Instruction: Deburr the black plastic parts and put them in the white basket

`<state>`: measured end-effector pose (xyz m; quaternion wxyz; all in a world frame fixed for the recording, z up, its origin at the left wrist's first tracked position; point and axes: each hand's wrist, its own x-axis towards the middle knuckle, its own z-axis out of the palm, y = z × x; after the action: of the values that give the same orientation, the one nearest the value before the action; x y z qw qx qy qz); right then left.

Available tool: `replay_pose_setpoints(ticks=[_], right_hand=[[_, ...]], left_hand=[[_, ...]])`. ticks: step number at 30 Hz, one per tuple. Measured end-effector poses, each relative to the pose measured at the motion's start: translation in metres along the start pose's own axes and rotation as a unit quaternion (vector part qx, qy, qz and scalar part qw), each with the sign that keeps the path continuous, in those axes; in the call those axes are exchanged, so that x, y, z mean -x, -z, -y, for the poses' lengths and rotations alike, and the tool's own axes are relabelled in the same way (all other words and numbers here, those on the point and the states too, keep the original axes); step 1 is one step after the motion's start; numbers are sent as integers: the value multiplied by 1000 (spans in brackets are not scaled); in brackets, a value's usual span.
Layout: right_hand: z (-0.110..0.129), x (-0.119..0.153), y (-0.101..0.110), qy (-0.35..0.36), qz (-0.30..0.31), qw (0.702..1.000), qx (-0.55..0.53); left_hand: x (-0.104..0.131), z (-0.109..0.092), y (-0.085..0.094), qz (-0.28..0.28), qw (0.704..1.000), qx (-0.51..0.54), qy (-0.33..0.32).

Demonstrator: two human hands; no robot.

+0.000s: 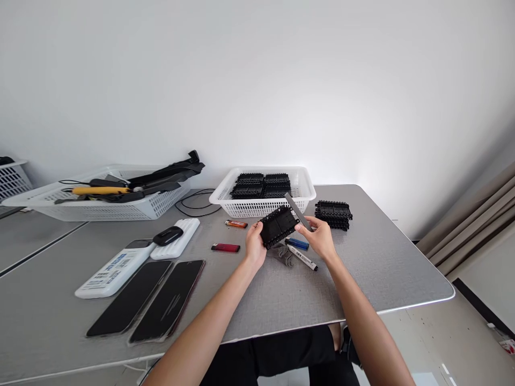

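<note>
A black rectangular plastic part [278, 227] with toothed edges is held tilted above the grey table. My left hand [256, 242] grips its left edge. My right hand [319, 236] is closed on a thin dark grey strip [298, 212], which slants up to the left across the part's right end; its thumb lies by the part's edge. Below the hands are a blue lighter [296, 244], a white marker [302, 258] and a small grey tangle [285, 257]. Similar black parts [333, 214] are stacked to the right.
Behind, a white basket [227, 205] holds several black parts. Orange [236, 224] and red [225, 247] lighters lie left of the hands. Farther left are two phones [168, 301], white power banks [116, 271] and a basket [155, 206] of tools and straps.
</note>
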<state>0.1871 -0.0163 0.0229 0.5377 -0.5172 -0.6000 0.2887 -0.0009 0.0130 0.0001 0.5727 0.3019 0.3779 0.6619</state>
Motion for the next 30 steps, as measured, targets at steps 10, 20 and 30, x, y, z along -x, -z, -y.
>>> replay_pose_setpoints(ticks=[10,20,30], right_hand=[[-1,-3,2,-31,-105,986,-125],[4,-1,0,1,-43,997,-57],[13,8,1,41,-24,990,135]], left_hand=[[17,-9,-12,137,990,-39,11],[22,-7,-14,139,973,-180,-37],[14,-5,-8,20,964,-194,-182]])
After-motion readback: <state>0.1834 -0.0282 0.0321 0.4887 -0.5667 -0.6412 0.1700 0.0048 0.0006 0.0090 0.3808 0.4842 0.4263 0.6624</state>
